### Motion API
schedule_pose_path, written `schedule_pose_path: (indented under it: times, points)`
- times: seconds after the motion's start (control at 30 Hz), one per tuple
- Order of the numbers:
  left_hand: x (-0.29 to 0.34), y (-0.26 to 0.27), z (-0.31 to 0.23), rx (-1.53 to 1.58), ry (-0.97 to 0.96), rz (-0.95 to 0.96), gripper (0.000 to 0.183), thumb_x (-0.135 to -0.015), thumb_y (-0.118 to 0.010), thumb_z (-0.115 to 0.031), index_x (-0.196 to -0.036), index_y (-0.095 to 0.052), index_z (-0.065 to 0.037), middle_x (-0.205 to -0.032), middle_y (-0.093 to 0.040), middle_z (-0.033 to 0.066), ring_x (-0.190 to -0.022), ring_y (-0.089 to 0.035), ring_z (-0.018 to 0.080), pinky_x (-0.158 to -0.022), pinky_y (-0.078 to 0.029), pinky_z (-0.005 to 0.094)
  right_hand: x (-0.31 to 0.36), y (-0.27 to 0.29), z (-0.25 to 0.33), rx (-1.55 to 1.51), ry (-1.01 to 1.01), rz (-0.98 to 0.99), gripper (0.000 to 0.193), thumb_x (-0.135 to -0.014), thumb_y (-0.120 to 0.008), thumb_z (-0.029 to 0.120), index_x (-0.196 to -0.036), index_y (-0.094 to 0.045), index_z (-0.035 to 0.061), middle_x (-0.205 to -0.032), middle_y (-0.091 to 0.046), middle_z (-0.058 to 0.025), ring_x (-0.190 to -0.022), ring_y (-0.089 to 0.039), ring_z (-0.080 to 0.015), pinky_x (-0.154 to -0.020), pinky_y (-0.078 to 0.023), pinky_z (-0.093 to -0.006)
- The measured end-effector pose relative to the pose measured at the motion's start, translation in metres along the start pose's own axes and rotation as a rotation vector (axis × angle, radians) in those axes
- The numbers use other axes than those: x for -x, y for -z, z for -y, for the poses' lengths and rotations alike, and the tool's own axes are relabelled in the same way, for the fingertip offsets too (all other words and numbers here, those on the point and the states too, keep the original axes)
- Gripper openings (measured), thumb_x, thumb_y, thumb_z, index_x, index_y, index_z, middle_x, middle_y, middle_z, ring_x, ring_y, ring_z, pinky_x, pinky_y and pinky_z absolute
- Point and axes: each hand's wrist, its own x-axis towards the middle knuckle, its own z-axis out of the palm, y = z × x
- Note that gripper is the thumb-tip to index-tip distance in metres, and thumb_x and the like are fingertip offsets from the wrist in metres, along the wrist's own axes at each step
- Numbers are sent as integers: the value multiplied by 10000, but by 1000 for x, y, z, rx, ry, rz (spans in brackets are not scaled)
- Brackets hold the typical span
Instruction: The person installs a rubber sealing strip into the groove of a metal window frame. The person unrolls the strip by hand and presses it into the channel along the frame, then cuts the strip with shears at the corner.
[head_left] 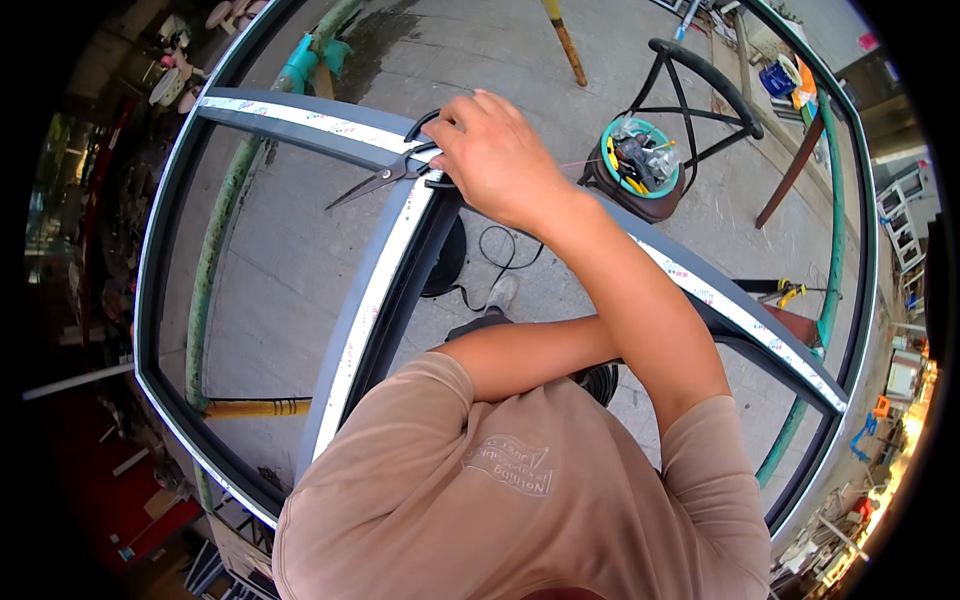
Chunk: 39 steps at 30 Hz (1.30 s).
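My right hand [495, 155] is closed around the black handles of a pair of scissors [380, 180]. Its blades are slightly apart and point left, just over the joint where two bars of a large grey metal window frame [370, 320] meet. White protective film with small coloured print covers the bars. Black strips line the inner edges of the frame. My left forearm [545, 355] crosses beneath my right arm, and the left hand is hidden behind it. A thin black strip [500, 262] loops below the frame, near my shoe [503, 292].
Green pipes [215, 260] run beneath the frame. A black-framed chair [740, 100] stands beyond it, with a turquoise basket [612, 135] of tools on its seat. A yellow-and-black tool [790, 293] lies at right. Cluttered goods line both sides.
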Motion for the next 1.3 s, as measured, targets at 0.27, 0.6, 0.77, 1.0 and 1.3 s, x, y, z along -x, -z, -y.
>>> schedule_pose_path:
  times: [0.27,0.6,0.77,1.0,1.3]
  points:
    - [20,6,-44,356,247,132,404,-1136,-611,-471,-1041,-683,-85,-823,-594,19,-711,-545,150,-784,-534,351,158,173,3,126,-328,-169,407,-872,-868,153,-1258,-759,83,-1158,-692,-125,-1125,-649,-385,-991,-546,-478]
    - [40,-26,-82,185,297,-51,427,-1122,-629,-467,-908,-630,-97,-547,-404,-67,-466,-360,100,-671,-477,310,454,411,7,806,-1058,38,903,-832,-951,209,-1635,-538,186,-1628,-542,-180,-1525,-482,-414,-1266,-414,-514]
    - [46,-29,-92,52,258,-147,427,-1123,-620,-469,-899,-618,-105,-530,-365,-74,-448,-317,99,-644,-462,316,492,431,-19,701,-1069,166,918,-871,-921,394,-1676,-498,271,-1726,-445,-184,-1649,-334,-407,-1345,-294,-553]
    - [45,-29,-89,50,226,-164,410,-1143,-587,-408,-979,-668,-42,-533,-378,-52,-443,-328,110,-608,-453,325,507,438,-44,609,-1058,116,827,-825,-923,458,-1578,-610,321,-1621,-550,-107,-1605,-388,-353,-1357,-193,-573]
    - [53,-35,-76,40,221,-123,427,-1152,-556,-418,-1052,-682,-22,-537,-363,-53,-444,-301,102,-601,-441,312,507,446,-61,546,-1082,109,742,-748,-945,482,-1436,-709,338,-1463,-638,-86,-1470,-500,-350,-1275,-287,-515]
